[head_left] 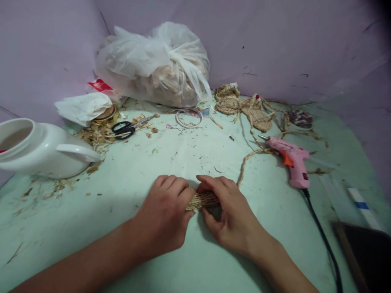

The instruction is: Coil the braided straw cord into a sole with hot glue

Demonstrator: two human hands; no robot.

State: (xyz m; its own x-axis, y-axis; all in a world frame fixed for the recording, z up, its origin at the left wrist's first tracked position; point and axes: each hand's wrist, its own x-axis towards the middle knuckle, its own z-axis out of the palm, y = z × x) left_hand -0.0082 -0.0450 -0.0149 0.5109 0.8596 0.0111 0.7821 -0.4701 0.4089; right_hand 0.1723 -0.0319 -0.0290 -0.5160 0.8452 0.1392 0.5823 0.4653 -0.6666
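Note:
A woven strip of braided straw (203,200) lies between my two hands at the lower middle of the table. My left hand (168,209) is closed around its left end, thumb below and fingers above. The curved fingers and thumb of my right hand (227,207) hold the strip's right part from above and below. A braided cord (243,167) runs from behind my right hand up toward the straw pieces at the back. The strip's ends are hidden by my hands.
A pink glue gun (291,158) with a black cable lies on the right. Black-handled scissors (126,128), a ring (189,125) and a tied plastic bag (159,67) are behind. A white jug (51,148) lies left, a dark device (366,256) lower right. Straw pieces (258,114) lie at the back.

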